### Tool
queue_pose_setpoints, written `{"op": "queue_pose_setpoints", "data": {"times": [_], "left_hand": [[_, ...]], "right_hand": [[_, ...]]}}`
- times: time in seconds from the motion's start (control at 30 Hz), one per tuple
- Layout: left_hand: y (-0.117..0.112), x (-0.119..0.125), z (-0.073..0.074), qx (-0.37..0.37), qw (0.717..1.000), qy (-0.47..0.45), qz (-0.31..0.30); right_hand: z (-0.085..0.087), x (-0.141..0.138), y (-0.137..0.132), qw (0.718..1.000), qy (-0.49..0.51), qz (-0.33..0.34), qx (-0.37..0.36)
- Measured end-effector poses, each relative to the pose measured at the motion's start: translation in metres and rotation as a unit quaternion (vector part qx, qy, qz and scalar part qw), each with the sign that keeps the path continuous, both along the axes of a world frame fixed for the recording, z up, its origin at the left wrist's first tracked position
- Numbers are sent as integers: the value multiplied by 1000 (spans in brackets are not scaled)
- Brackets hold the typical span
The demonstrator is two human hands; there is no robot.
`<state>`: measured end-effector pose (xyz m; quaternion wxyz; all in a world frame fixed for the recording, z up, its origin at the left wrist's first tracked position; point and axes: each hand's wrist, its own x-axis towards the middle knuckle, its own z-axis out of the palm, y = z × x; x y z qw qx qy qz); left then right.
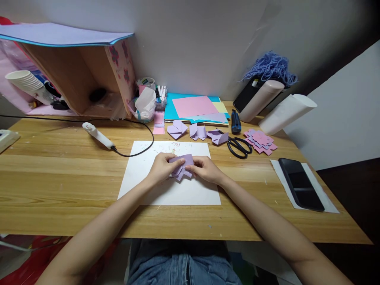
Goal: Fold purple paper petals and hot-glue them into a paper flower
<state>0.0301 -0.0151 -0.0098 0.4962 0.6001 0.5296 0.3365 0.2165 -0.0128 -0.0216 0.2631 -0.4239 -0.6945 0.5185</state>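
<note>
A folded lilac paper piece (182,166) sits over a white sheet (166,190) in the middle of the wooden desk (59,182). My left hand (162,167) pinches its left side with closed fingers. My right hand (204,168) grips its right side, fingers closed on the folds. Both hands rest low over the white sheet.
Behind the sheet lie three folded lilac pieces (177,129), black scissors (239,147), a blue cutter (235,122), pink and lilac cut shapes (260,142) and coloured paper sheets (194,107). A glue gun (97,135) with its cable lies left. A phone (300,183) lies right.
</note>
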Motion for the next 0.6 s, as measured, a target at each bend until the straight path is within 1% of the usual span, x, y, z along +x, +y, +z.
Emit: {"op": "queue_pose_setpoints", "data": {"times": [0.1,0.2,0.33,0.5,0.6], "left_hand": [[1,-1,-2,16,1000,14,-9],[2,-3,-1,4,1000,4,-26],[2,-1,1,-25,1000,-8,-13],[-1,4,4,0,1000,-12,-8],[-1,4,4,12,999,-33,-5]], "right_hand": [[0,-2,-2,999,-4,-18,28],[0,-3,-2,1000,11,-18,1],[-2,-2,0,998,42,0,-53],[-5,-4,0,996,63,-17,-58],[-5,-6,0,994,70,-25,-80]]}}
